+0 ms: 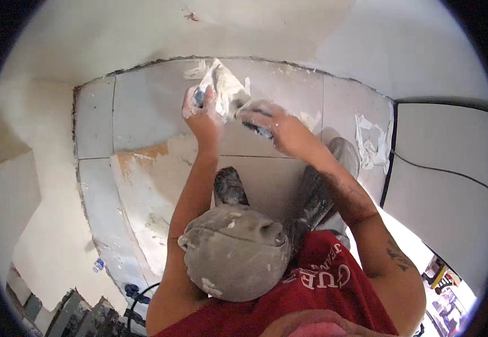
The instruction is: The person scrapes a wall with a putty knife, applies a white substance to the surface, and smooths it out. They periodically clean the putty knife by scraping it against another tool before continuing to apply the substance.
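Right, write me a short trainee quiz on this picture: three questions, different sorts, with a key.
1. True or false: the left hand and the right hand are both empty.
2. Where does the crumpled white scrap lie? A) in the left hand B) on the tiled floor C) on the shirt
3. Fill in: the shirt's colour is ____.

Key: 1. False: the left holds a white-smeared piece, the right a dark-handled tool. 2. B. 3. Red.
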Demonstrator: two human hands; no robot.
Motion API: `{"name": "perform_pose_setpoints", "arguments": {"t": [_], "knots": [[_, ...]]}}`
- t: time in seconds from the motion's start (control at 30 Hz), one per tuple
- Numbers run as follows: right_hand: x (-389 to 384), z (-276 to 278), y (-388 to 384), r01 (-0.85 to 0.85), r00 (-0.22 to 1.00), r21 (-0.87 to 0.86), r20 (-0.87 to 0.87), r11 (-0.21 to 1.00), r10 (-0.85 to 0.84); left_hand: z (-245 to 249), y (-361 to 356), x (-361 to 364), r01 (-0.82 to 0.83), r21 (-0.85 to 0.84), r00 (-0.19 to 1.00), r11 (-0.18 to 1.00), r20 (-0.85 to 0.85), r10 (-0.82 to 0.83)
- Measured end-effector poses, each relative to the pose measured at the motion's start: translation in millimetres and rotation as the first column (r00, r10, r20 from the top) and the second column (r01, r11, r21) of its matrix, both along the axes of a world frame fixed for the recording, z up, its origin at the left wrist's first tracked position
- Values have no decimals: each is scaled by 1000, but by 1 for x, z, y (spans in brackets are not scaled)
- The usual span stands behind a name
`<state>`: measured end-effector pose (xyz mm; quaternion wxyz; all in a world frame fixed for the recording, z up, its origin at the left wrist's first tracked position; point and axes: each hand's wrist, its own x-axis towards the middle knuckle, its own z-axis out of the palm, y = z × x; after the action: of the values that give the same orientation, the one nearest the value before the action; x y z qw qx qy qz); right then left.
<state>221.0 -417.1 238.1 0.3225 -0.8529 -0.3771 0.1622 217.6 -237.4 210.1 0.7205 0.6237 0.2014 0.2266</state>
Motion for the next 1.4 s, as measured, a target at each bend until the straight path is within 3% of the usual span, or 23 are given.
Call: {"name": "perform_pose_setpoints", "arguments": {"t": [0.13,0.17,0.23,0.3,0.33,0.37,0.4,0.43,0.47,0.53,0.6,0.67,0.7,0.77,0.87,0.9,1.03,1.17,1.23,1.27,1.33,1.37,1.4], "knots": [[14,-12,12,-159,959,335,-171,929,226,-10,57,10,-111,-309,993,944,-59,98],[23,-15,18,39,916,437,-375,898,142,-28,86,16,-89,-306,996,948,-52,77],[41,-29,27,472,665,473,-745,744,52,-63,146,17,-71,-9,977,997,-204,68],[61,-91,67,822,548,461,-800,335,-244,-142,219,24,-9,326,960,945,-263,100],[60,-93,98,884,466,445,-827,140,-314,-171,255,22,140,676,971,723,-237,34],[63,-91,126,905,373,421,-854,-61,-364,-201,291,20,143,963,983,226,-165,81],[66,-79,139,883,446,469,-838,3,-313,-229,326,18,-3,977,995,-213,24,95],[75,-92,154,836,487,548,-767,-31,-419,-260,359,17,77,956,987,-285,-32,158],[87,-106,166,776,515,628,-679,-51,-523,-281,396,16,264,943,930,-202,-194,311],[100,-110,181,737,417,657,-628,-160,-657,-308,456,10,555,831,715,-50,-445,539],[114,-111,186,695,309,675,-590,-246,-746,-287,492,-6,257,922,957,-290,-200,212],[123,-115,188,667,193,671,-577,-325,-794,-275,516,-14,172,894,983,-415,-185,9],[127,-118,187,660,175,689,-530,-301,-830,-284,522,-24,139,982,990,128,-140,5],[139,-122,186,653,147,720,-426,-236,-893,-273,506,-26,78,801,971,594,-195,136],[156,-122,197,678,109,715,-325,-169,-939,-249,476,-26,24,809,907,588,-265,328],[160,-115,203,651,124,717,-424,-249,-897,-249,473,-26,9,849,904,529,-234,359],[171,-110,225,707,-11,662,-340,-248,-940,-249,470,-28,1,983,912,186,-77,403],[175,-120,240,744,-59,665,-31,-64,-998,-263,482,-29,35,979,913,200,-112,392],[174,-124,258,729,-66,684,66,-3,-996,-276,493,-36,15,923,916,384,-166,364],[175,-123,271,687,-21,727,15,-4,-1000,-305,514,-41,-35,825,923,564,-190,335],[173,-119,294,598,71,801,-92,-32,-993,-303,517,-40,-18,904,910,427,-162,382],[165,-115,301,652,123,758,-99,5,-988,-280,492,-33,65,995,892,81,-95,443],[154,-108,309,701,173,712,-110,44,-979,-260,477,-27,156,950,881,-272,-8,474]]}}
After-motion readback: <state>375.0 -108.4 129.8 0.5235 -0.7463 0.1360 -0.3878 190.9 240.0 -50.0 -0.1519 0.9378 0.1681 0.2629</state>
